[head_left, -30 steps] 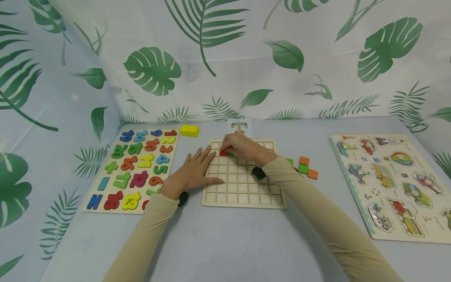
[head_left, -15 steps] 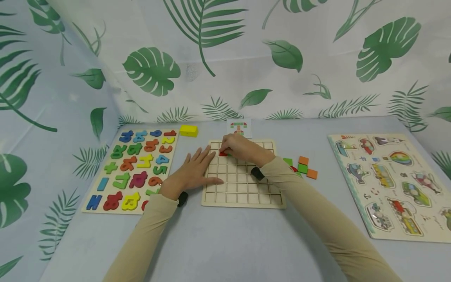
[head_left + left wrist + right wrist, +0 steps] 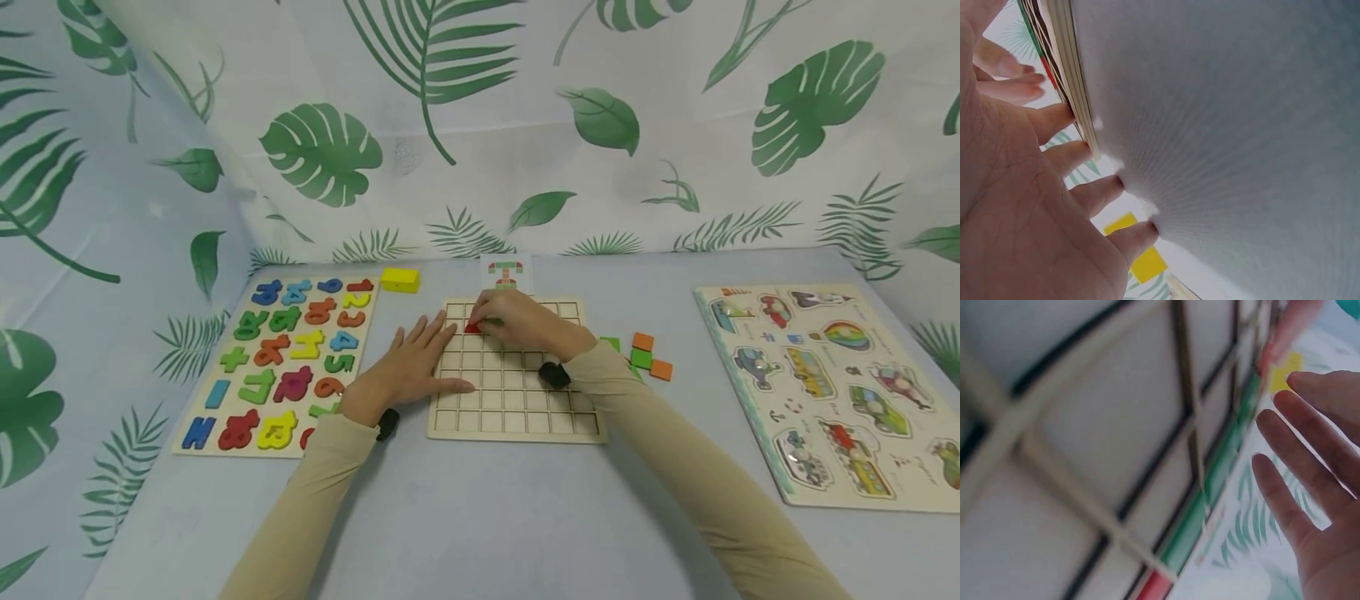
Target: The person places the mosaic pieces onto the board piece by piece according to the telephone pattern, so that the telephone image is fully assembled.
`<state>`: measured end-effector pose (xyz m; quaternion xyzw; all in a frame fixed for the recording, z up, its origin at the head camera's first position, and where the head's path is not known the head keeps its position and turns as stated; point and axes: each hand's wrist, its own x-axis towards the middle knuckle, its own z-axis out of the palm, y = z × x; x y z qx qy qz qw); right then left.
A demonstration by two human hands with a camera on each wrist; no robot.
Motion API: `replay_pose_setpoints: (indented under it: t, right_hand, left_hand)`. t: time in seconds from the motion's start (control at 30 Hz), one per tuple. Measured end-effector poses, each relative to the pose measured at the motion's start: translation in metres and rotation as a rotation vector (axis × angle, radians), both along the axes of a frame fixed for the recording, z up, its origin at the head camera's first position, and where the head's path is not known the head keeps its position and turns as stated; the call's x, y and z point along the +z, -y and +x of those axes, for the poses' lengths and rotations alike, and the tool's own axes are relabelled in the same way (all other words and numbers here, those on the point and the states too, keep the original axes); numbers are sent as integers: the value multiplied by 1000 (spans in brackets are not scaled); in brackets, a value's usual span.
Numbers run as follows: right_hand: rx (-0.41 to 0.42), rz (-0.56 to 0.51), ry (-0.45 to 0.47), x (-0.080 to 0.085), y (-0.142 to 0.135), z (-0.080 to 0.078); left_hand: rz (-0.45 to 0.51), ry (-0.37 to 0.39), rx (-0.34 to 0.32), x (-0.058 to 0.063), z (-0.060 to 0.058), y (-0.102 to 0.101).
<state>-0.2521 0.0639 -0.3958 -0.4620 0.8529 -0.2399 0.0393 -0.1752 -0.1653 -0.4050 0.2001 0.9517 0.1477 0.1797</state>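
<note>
A pale wooden grid board lies on the table in front of me in the head view. My left hand rests on its left edge, fingers spread. At the far left squares the fingertips of my right hand come together on a small red tile; part of it is covered by them. The right wrist view shows a row of green tiles along the far edge, with another red tile at the end. Behind the board lies a pattern card printed in red, green and orange.
Loose green and orange tiles lie right of the board, some hidden by my right sleeve. A number puzzle board is on the left, a yellow block behind it. A picture puzzle board fills the right side.
My right hand shifts slightly at the red tile, its fingers and wrist turning a little. The left hand stays in place on the board's edge.
</note>
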Motion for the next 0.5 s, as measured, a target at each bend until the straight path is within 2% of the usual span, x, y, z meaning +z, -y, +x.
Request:
replay_pose_setpoints:
  t: [0.1,0.23,0.37,0.5]
  right_hand:
    - [-43,-60,56,7,-16,2]
    - [-111,-91,118,25,-45,3]
    - [-162,-62,116,44,-78,7]
    - [-181,0,91,54,-109,17]
  left_hand:
    - [0,2,-3,-1,0,-1]
    - [14,1,-6,0,1,-1]
    - [35,-4,-5,1,2,0]
    - [45,-17,-10,0,3,1]
